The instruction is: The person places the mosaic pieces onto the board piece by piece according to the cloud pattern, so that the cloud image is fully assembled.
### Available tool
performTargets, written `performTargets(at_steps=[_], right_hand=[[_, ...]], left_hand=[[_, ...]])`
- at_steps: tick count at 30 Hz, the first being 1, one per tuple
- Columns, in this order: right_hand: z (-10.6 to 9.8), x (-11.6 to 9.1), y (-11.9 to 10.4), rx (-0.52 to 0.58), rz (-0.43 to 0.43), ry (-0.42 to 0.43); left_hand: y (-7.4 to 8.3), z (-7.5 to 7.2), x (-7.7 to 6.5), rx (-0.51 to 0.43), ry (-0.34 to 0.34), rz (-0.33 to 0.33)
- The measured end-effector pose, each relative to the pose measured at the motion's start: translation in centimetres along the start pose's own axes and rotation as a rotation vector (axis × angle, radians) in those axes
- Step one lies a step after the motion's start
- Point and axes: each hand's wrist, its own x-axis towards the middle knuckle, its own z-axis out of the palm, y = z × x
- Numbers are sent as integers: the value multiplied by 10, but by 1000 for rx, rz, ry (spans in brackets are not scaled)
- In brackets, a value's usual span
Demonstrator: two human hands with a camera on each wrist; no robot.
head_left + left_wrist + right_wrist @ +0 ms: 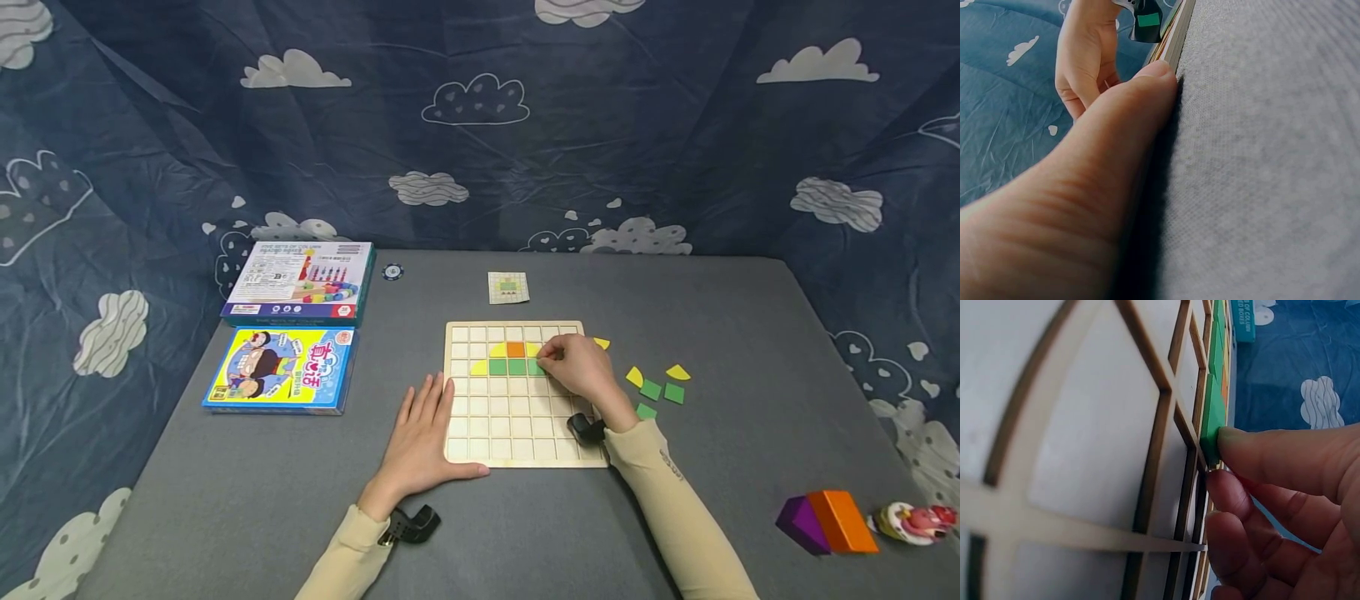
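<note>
A wooden grid board (489, 427) lies on the grey table, with yellow quarter-round tiles (497, 351), an orange square tile (515, 350) and a row of green square tiles (497, 367) in its upper cells. My right hand (577, 364) is over the board's upper right. Its thumb and fingertips pinch the edge of the green square tile (1211, 419) at the right end of that row, as the right wrist view shows. My left hand (422, 442) rests against the board's left side, fingers straight and thumb along the near edge; the thumb (1147, 84) touches that edge in the left wrist view.
Loose green tiles (673, 393) and yellow tiles (677, 372) lie right of the board. A small pattern card (508, 287) is behind it. Two boxed games (281, 371) and a poker chip (392, 272) sit at left; an orange block (843, 522), a purple block (802, 525) and a figurine (915, 523) at right.
</note>
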Motion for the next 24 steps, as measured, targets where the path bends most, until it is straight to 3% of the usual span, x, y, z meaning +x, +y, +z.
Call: performTargets(at_steps=[11, 19, 24], right_hand=[[-2, -1, 4, 24, 33, -30], [-5, -5, 4, 36, 5, -46], [-8, -7, 6, 30, -18, 3]], left_hand=[[1, 0, -1, -10, 28, 18], [1, -1, 0, -10, 6, 0], [1, 0, 0, -10, -3, -3]])
